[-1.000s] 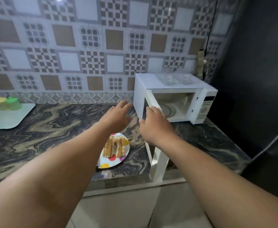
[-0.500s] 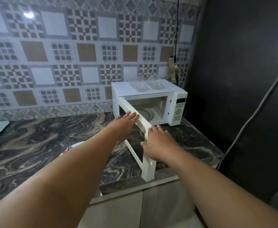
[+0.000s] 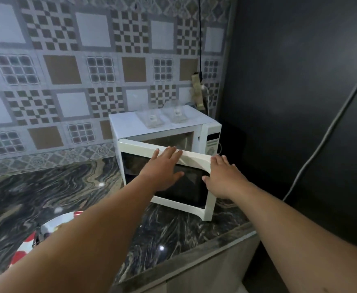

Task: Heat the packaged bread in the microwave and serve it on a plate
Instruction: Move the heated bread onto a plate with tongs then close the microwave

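Both hands, the left hand [image 3: 162, 169] and the right hand [image 3: 224, 176], lie flat with fingers straight on the half-shut door [image 3: 186, 187] of the microwave [image 3: 131, 123] on the tabletop [image 3: 67, 187]; a stiff, light panel, probably best pushed near its free edge.

Microwave [image 3: 152, 123] at frame centre on the surface [image 3: 67, 193], two glasses [image 3: 164, 115] atop; plate [image 3: 52, 225] lower left.
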